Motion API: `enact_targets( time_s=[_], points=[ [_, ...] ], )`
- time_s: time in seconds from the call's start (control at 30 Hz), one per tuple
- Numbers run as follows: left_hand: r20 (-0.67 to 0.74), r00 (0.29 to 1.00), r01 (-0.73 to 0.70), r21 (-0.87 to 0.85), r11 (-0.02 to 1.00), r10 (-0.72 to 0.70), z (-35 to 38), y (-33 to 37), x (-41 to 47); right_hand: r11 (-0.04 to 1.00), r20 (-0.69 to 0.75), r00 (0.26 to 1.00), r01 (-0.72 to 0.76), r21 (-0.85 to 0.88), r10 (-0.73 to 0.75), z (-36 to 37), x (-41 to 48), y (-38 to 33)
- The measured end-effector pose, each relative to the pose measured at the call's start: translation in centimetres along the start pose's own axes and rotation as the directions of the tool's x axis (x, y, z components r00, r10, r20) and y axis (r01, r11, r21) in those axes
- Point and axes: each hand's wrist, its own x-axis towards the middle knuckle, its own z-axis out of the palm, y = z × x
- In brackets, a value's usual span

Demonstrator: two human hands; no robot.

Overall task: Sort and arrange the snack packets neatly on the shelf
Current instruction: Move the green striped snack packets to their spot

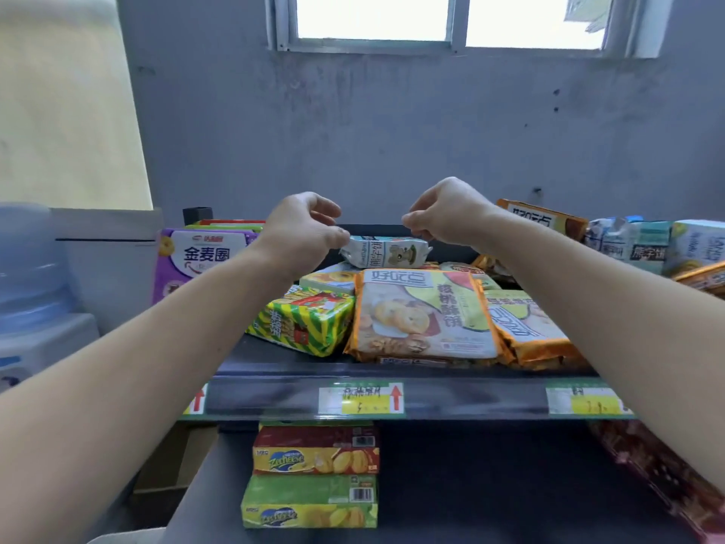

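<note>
The left hand (302, 229) covers the left end of the pale bear-print packet (386, 252), so whether its fingertips pinch the wrapper cannot be told; the same holds for the right hand (447, 217) at the packet's upper right corner. The left forearm hides the lower right part of the purple packet (196, 257). At 3 o'clock the light blue packets (635, 245) run off the picture's edge. At 5 o'clock a dark red packet (663, 477) is blurred and half behind the right forearm. The handwriting on the price labels (361, 398) is too smeared to read. At 9 o'clock the water bottle (27, 261) is cut by the edge.
</note>
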Motion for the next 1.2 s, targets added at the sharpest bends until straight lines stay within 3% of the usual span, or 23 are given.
enact_targets(
  time_s=[0.17,0.33,0.5,0.7,1.03,1.2],
  points=[
    [0.030,0.998,0.058,0.004,0.998,-0.058,3.4,1.6,-0.5,1.000,0.013,1.000,0.019,-0.006,-0.019,-3.1,-1.2,2.9],
    [-0.057,0.984,0.172,0.072,0.982,-0.168,4.2,2.4,-1.3,0.998,0.066,0.995,0.068,0.015,-0.069,-4.3,-2.0,4.3],
    [-0.237,0.910,0.358,0.037,0.933,-0.340,2.2,1.6,-3.2,0.988,0.176,0.973,0.136,0.072,-0.147,-3.0,-2.5,3.8],
    [-0.304,0.807,0.519,-0.044,0.853,-0.507,-0.4,-0.1,-6.7,0.963,0.276,0.927,0.218,0.156,-0.254,0.7,-3.0,0.8],
    [-0.050,0.648,0.705,-0.338,0.623,-0.760,0.8,-2.5,-5.2,0.970,0.323,0.915,0.224,0.096,-0.243,4.2,-2.1,-2.1],
    [-0.004,0.587,0.754,-0.361,0.549,-0.810,0.9,-3.7,-3.8,0.975,0.346,0.912,0.217,0.050,-0.221,5.3,-2.0,-2.6]
  ],
)
